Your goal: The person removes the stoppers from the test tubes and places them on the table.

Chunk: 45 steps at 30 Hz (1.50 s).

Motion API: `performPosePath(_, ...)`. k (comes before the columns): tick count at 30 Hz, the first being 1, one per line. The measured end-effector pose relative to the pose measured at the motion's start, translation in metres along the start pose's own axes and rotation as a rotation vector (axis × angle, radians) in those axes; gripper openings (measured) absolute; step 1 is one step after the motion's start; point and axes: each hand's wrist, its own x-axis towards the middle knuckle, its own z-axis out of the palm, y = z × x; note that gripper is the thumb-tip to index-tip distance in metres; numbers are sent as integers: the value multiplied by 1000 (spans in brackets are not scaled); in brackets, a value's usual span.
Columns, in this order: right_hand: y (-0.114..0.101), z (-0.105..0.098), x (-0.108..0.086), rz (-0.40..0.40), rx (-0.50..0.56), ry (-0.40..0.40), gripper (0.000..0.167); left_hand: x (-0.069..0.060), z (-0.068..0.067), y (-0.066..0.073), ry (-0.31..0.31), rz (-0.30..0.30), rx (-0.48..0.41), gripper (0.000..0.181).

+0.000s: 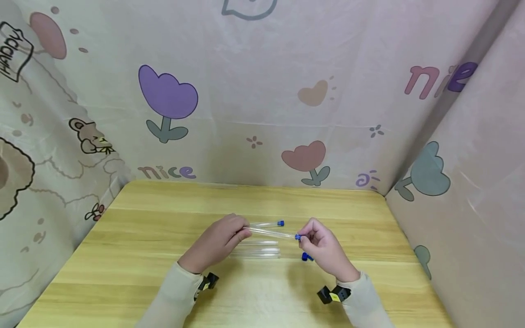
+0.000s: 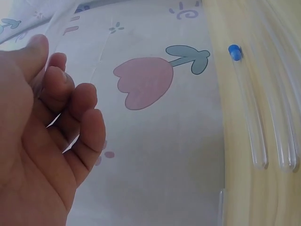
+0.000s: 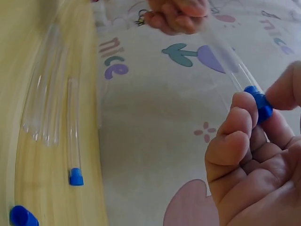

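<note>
A clear test tube [image 1: 270, 233] is held in the air between both hands. My left hand [image 1: 223, 239] pinches its far end between thumb and fingers. At the other end, my right hand [image 1: 324, 248] pinches a blue cap [image 3: 259, 104] that sits at the tube's mouth. Whether the cap is fully seated I cannot tell. Behind, a capped test tube [image 3: 74, 127] with a blue stopper lies on the table. Several uncapped test tubes [image 1: 258, 253] lie side by side below the held tube. Loose blue caps [image 1: 306, 257] lie under my right hand, partly hidden by it.
The wooden table [image 1: 164, 228] ends at a printed curtain [image 1: 246, 100] at the back, with curtains at both sides too. A further clear tube [image 1: 221, 186] lies along the table's back edge. Small black cameras [image 1: 334, 295] are strapped to both wrists.
</note>
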Motion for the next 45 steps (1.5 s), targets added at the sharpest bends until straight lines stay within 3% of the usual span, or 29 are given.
performPosePath(9,0,3,0,11,-90,41,19,3,-3,4,-53,-23,25,19)
performPosePath(18,0,6,-2,43,-58,65,22,1,3,2,-28,39,42,12)
performPosePath(24,-3,11,2,71,-102,99,23,0,1,4,-69,-43,36,12)
performPosePath(29,-5,9,2,80,-130,103,20,-1,0,5,-118,-104,0,25)
performPosePath(39,-5,9,3,95,-118,132,15,0,0,6,-31,-147,22,19)
performPosePath(45,-2,10,3,89,-71,133,11,1,0,8,-5,-120,26,26)
